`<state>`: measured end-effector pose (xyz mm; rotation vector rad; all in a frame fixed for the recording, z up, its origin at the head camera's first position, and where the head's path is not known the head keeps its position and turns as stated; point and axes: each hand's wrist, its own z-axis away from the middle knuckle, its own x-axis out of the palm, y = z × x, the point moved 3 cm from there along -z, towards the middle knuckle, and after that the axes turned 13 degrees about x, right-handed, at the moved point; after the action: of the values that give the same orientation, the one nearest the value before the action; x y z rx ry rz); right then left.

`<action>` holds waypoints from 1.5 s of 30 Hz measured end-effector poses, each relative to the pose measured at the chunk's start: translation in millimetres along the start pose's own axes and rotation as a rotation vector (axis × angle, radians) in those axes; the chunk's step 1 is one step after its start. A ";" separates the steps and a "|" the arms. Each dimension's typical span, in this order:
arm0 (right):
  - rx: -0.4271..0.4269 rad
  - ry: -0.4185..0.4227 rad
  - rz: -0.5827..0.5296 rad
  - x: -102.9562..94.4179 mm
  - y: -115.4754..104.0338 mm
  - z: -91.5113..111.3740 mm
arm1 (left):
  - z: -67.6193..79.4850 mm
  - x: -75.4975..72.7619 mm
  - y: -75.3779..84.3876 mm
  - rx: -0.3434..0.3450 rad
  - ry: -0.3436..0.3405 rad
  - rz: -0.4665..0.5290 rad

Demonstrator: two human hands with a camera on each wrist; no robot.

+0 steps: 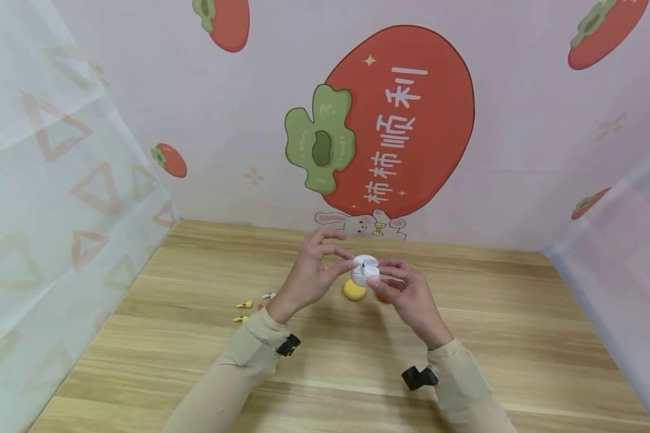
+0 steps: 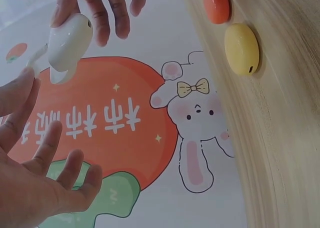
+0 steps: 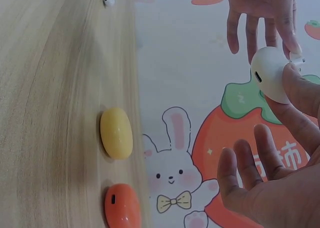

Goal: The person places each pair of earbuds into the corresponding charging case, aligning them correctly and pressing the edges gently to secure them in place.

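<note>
Above the table my right hand [image 1: 411, 300] holds a white earbud charging case [image 1: 366, 279] between thumb and fingers, its lid raised. My left hand [image 1: 307, 273] pinches a white earbud [image 2: 37, 55] with thumb and index finger, its other fingers spread. In the head view the earbud is right at the case's opening. Whether it touches the inside cannot be seen. The right wrist view shows the case's rounded outside with a dark port slot. Below the hands a yellow case [image 1: 354, 290] and an orange-red case [image 3: 122, 205] lie closed on the table.
To the left on the wooden table [image 1: 325, 385] lie two yellow earbuds [image 1: 244, 305], a white earbud [image 1: 268, 295] and a small orange-red piece [image 1: 259, 307], partly hidden by the left forearm. A printed cloth [image 1: 238, 120] hangs behind and at both sides.
</note>
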<state>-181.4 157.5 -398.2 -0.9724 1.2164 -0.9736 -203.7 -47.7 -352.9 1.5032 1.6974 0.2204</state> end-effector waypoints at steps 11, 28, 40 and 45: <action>0.021 -0.005 0.003 0.0 -0.4 0.7 | 2.1 0.2 -1.4 0.010 -0.003 -0.021; 0.007 0.005 -0.002 0.2 -0.9 0.2 | 3.3 2.3 -3.2 0.000 -0.067 -0.050; -0.002 0.014 0.006 0.2 -1.2 0.0 | 3.8 1.4 -3.3 -0.027 -0.080 -0.058; -0.007 0.017 0.007 -0.4 -0.2 -0.7 | 4.1 -2.9 -5.7 -0.059 -0.097 -0.068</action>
<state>-182.1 157.8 -398.0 -0.9666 1.2367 -0.9748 -205.3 -53.3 -357.7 1.3887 1.6478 0.1584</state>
